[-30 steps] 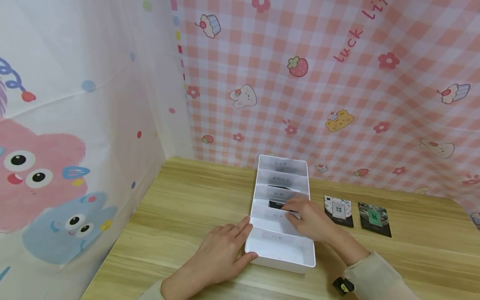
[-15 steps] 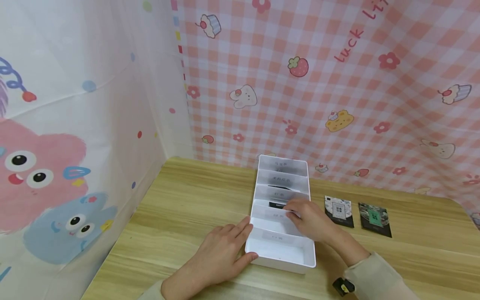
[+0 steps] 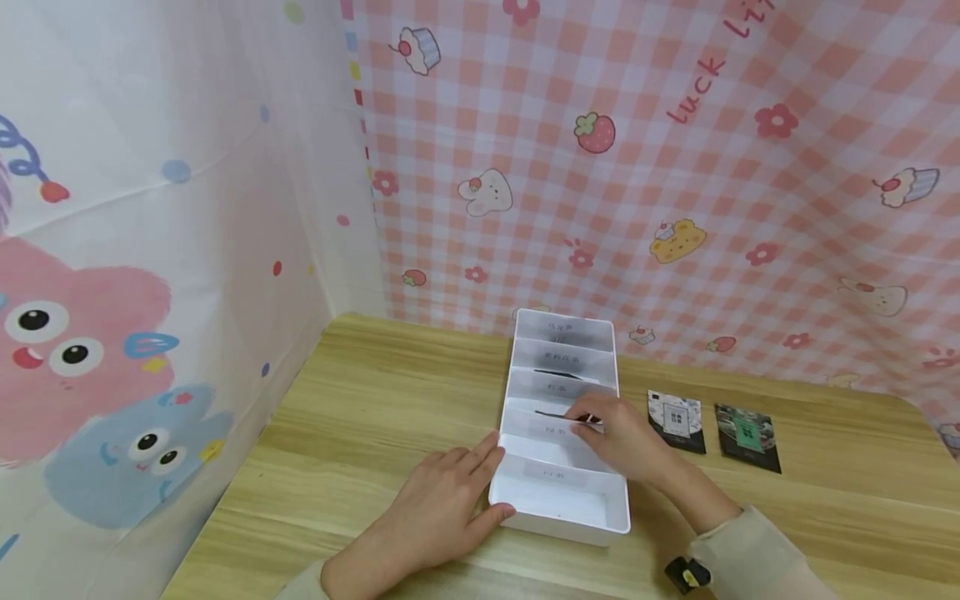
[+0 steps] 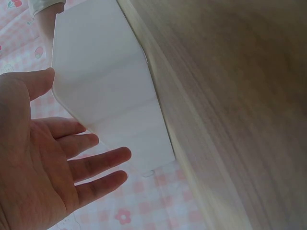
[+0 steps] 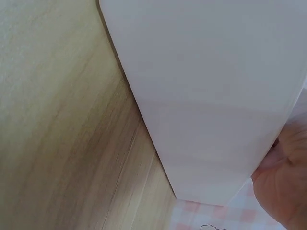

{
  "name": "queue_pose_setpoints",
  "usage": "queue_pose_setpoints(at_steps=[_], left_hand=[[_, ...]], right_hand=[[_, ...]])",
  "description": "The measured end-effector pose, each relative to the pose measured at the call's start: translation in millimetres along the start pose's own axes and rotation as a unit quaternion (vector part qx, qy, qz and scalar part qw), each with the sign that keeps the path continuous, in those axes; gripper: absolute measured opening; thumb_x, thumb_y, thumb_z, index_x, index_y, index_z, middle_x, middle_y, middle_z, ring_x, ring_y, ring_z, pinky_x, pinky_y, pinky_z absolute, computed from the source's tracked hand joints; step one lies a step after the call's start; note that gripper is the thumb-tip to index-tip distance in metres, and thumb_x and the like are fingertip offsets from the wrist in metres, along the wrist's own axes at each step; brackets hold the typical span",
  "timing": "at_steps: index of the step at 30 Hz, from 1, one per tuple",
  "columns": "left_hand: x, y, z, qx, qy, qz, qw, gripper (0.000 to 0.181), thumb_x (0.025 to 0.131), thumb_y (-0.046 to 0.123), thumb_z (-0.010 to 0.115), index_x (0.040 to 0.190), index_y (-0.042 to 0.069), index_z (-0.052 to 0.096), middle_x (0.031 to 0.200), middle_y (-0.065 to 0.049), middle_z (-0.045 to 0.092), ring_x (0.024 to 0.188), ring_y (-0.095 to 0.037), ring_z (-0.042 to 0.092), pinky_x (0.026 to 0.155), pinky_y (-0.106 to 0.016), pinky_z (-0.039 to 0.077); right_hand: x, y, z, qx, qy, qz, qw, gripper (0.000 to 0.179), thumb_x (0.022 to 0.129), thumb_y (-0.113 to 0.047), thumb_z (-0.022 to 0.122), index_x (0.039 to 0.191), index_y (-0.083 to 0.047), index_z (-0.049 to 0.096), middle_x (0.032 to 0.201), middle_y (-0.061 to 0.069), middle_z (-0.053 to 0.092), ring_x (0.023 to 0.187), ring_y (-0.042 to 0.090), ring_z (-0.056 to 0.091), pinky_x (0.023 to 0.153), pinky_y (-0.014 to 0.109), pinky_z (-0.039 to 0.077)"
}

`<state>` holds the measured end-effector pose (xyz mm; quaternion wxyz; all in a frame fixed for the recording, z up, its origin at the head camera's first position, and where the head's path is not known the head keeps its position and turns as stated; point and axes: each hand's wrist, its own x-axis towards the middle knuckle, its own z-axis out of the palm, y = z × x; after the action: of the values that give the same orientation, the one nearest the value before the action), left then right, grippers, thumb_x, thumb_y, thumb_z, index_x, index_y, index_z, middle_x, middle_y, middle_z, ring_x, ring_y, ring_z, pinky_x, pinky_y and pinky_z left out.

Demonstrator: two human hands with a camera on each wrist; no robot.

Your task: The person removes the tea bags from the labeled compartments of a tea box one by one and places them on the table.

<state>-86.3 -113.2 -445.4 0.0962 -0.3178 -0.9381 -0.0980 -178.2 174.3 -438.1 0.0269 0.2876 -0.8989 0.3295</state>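
Observation:
A long white box [image 3: 558, 527] with labelled compartments lies on the wooden table, running away from me. My left hand [image 3: 438, 508] rests against its left side near the front, fingers extended and thumb at the front corner; the left wrist view shows the fingertips along the rim. Over the box's right rim reaches my right hand [image 3: 618, 433], pinching a dark tea packet [image 3: 551, 414] in the third compartment from the back. Only the packet's thin upper edge shows. Another dark edge, of a packet [image 3: 557, 374], shows in the compartment behind.
Right of the box lie a white-and-black tea packet [image 3: 677, 422] and a green-and-black tea packet [image 3: 748, 437]. A small black object [image 3: 687, 573] with a yellow mark is at my right sleeve. A pink checked curtain [image 3: 487, 242] hangs behind the table [image 3: 360, 400].
The packet at my right fingers has tilted, its dark face narrowing to a thin edge. Both hands and the box stay nearly in place.

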Motion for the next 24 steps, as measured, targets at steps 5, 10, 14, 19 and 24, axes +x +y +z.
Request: queue_pose_setpoints(at_steps=[5,10,14,19,24], left_hand=[[-0.7,0.3,-0.6,0.001,-0.001,0.0,1.0,0.067,0.103,0.057,0.057,0.147,0.006,0.06,0.156,-0.01,0.054,0.12,-0.026,0.066,0.094,-0.045,0.055],[-0.5,0.1,-1.1,-0.001,-0.001,0.001,1.0,0.068,0.103,0.057,0.057,0.147,0.006,0.06,0.156,-0.01,0.054,0.121,-0.027,0.066,0.094,-0.046,0.055],[0.0,-0.3,-2.0,-0.006,-0.005,0.0,1.0,0.068,0.104,0.057,0.056,0.147,0.005,0.06,0.156,-0.01,0.053,0.122,-0.028,0.066,0.095,-0.046,0.055],[0.4,-0.4,-2.0,-0.004,-0.007,-0.002,1.0,0.068,0.104,0.057,0.056,0.147,0.005,0.06,0.156,-0.011,0.053,0.123,-0.028,0.066,0.095,-0.046,0.055],[0.4,0.1,-1.2,-0.002,-0.004,0.001,1.0,0.068,0.103,0.057,0.058,0.147,0.005,0.06,0.155,-0.011,0.054,0.122,-0.028,0.066,0.096,-0.046,0.055]], right_hand=[[-0.9,-0.9,-1.9,0.004,0.008,-0.011,0.9999,0.017,0.091,0.006,0.075,0.1,-0.008,0.078,0.101,-0.001,0.071,0.092,0.013,0.065,0.077,0.033,0.058],[-1.5,-3.7,-5.7,0.009,0.02,-0.016,0.9996,0.017,0.092,0.006,0.076,0.1,-0.008,0.079,0.101,-0.002,0.071,0.087,0.011,0.064,0.073,0.03,0.057],[-0.7,-6.1,-8.7,0.009,0.026,-0.008,0.9996,0.018,0.094,0.003,0.075,0.103,-0.011,0.079,0.102,-0.004,0.073,0.087,0.01,0.064,0.073,0.028,0.056],[0.0,-11.7,-16.6,0.004,0.056,-0.031,0.998,0.019,0.093,0.002,0.077,0.103,-0.014,0.079,0.099,-0.005,0.073,0.085,0.01,0.064,0.07,0.028,0.054],[-1.7,-16.8,-28.6,-0.013,0.091,-0.053,0.9943,0.02,0.091,0.004,0.078,0.103,-0.012,0.077,0.098,-0.005,0.072,0.083,0.009,0.064,0.068,0.029,0.054]])
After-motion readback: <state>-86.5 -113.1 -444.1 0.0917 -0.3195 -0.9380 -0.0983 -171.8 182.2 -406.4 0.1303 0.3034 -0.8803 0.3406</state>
